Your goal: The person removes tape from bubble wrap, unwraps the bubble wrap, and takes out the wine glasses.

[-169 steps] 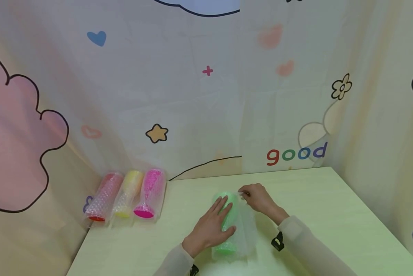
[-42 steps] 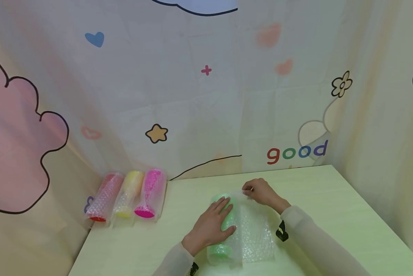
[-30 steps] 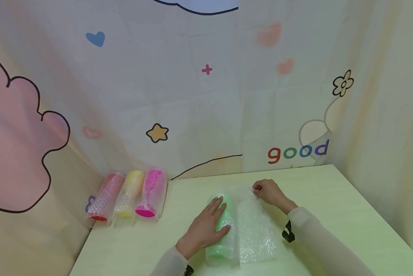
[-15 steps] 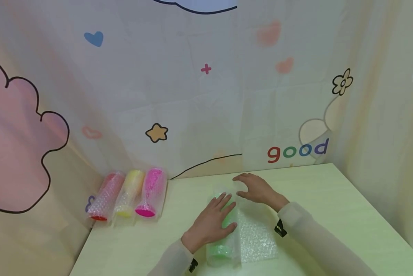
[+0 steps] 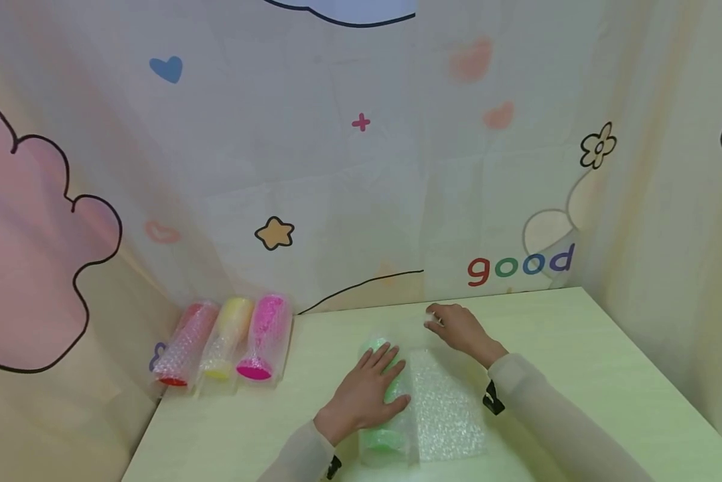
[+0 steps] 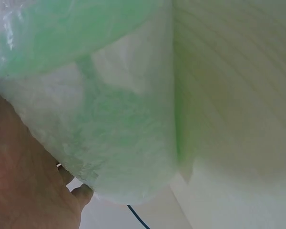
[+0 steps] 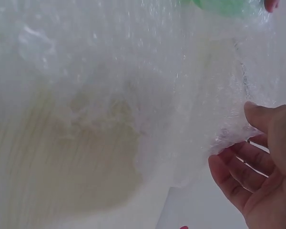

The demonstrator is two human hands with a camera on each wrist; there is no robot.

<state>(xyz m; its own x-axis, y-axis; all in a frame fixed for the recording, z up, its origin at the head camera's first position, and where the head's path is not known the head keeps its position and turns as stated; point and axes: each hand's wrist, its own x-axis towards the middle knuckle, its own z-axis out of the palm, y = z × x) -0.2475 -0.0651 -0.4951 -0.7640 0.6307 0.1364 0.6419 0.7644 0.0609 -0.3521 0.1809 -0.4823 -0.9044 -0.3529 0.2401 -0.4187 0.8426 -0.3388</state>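
Observation:
A green item with a flared round end (image 5: pixel 385 440) lies on the table under layers of bubble wrap (image 5: pixel 448 408). My left hand (image 5: pixel 362 398) rests over its middle with fingers spread and fairly straight. The left wrist view shows the wrapped green end (image 6: pixel 114 119) close up, beside the hand's edge (image 6: pixel 33 186). A flat sheet of wrap stretches to the right of the roll. At its far edge my right hand (image 5: pixel 460 331) has thumb and fingers on the plastic. In the right wrist view, that hand (image 7: pixel 271 162) pinches the sheet's edge (image 7: pixel 229 136).
Three similar bubble-wrapped items lie side by side at the table's back left: red (image 5: pixel 186 341), yellow (image 5: pixel 225 338) and pink (image 5: pixel 264 338). A patterned cloth (image 5: pixel 337 167) hangs behind the pale table (image 5: pixel 554 375).
More bubble wrap has come to lie flat on the right. The right hand let go of the far right corner, moved left, and now pinches the far edge. The left hand stays on the roll.

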